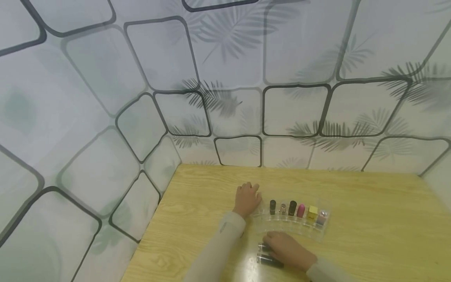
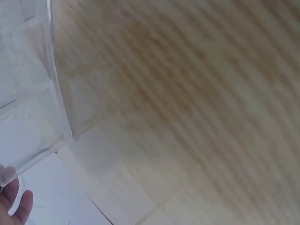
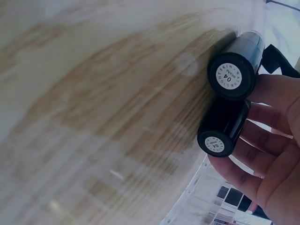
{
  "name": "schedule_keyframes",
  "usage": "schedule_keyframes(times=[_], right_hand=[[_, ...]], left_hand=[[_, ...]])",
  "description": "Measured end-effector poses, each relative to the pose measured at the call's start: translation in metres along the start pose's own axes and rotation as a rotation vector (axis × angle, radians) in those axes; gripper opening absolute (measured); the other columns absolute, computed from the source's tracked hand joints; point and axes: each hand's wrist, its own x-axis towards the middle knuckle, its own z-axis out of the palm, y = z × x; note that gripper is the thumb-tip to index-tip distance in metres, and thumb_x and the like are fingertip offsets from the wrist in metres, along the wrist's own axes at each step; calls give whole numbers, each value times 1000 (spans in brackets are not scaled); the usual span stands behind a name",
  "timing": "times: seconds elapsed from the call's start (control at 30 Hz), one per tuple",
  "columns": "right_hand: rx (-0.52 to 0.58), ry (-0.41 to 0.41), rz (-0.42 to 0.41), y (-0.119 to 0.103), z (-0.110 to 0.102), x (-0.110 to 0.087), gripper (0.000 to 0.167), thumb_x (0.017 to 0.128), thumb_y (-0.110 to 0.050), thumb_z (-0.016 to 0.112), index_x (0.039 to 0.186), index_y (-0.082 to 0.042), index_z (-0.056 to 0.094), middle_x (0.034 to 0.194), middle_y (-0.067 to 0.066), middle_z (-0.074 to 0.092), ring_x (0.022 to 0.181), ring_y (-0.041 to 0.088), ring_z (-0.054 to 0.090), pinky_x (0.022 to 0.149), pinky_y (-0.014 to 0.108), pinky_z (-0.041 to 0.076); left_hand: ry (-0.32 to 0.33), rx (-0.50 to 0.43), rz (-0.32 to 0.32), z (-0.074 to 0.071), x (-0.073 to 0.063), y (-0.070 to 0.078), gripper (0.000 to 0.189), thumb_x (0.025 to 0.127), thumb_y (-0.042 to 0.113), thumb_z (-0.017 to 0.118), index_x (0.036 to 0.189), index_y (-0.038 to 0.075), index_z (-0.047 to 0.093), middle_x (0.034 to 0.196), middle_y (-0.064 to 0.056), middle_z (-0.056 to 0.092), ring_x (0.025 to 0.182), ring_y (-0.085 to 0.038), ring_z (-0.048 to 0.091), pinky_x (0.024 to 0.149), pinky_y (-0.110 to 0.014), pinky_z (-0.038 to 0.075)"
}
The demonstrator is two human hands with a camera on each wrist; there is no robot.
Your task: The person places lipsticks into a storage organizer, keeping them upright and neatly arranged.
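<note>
A clear organizer [image 1: 282,227] stands on the table, with cosmetics in its back row. Against its left end rests my left hand [image 1: 246,199]; fingertips touch the clear corner in the left wrist view, the thumb apart. In front of the organizer, my right hand [image 1: 290,250] holds a black cosmetic tube [image 3: 218,140] lying on the table, fingers curled about it and partly hiding it in the head view. Beside it, on the near side, lies a second black tube [image 1: 270,261] with a clear end. Both bases carry a white round "04" label.
The organizer holds two black lipsticks [image 1: 293,208], a small clear-and-metallic piece [image 1: 283,208], a pink item [image 1: 301,210], a gold cube [image 1: 312,212] and a small bottle [image 1: 322,217]. Patterned walls [image 1: 239,117] bound the wooden table [image 1: 380,219] behind and left.
</note>
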Motion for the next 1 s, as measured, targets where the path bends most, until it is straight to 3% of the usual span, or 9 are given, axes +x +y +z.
schedule_keyframes(times=[0.2, 0.4, 0.6, 0.77, 1.0], right_hand=[[44, -14, 28, 2, 2, 0, 16, 77, -17, 69, 91, -13, 63, 82, -6, 61, 71, 4, 55, 64, 21, 49], [89, -5, 56, 5, 0, 2, 14, 79, -18, 68, 92, -15, 63, 84, -7, 62, 73, 4, 57, 65, 21, 50], [91, 18, 75, 7, -6, 4, 17, 79, -20, 68, 95, -14, 65, 87, -5, 64, 76, 7, 59, 68, 25, 51], [85, 30, 98, 12, -7, 5, 19, 80, -22, 68, 97, -15, 65, 90, -5, 65, 80, 8, 60, 71, 26, 52], [106, 48, 149, 16, -13, 6, 25, 81, -23, 68, 104, -14, 64, 98, -2, 66, 88, 13, 64, 77, 31, 53]], left_hand=[[-120, -24, 88, -8, 7, -7, 27, 89, 28, 54, 110, 17, 64, 88, 0, 63, 76, -12, 57, 71, -27, 45], [-210, -10, 230, -13, 16, -14, 21, 89, 26, 55, 106, 17, 62, 83, 3, 58, 70, -9, 50, 69, -25, 43], [-186, -7, 333, -13, 19, -19, 15, 88, 24, 57, 100, 18, 62, 79, 4, 55, 64, -8, 43, 60, -21, 38], [-172, -37, 329, -6, 19, -20, 13, 87, 23, 57, 97, 18, 62, 76, 5, 52, 61, -7, 37, 56, -18, 30], [-142, -61, 312, -5, 16, -19, 9, 87, 23, 57, 93, 18, 61, 72, 5, 48, 60, -6, 35, 55, -17, 29]])
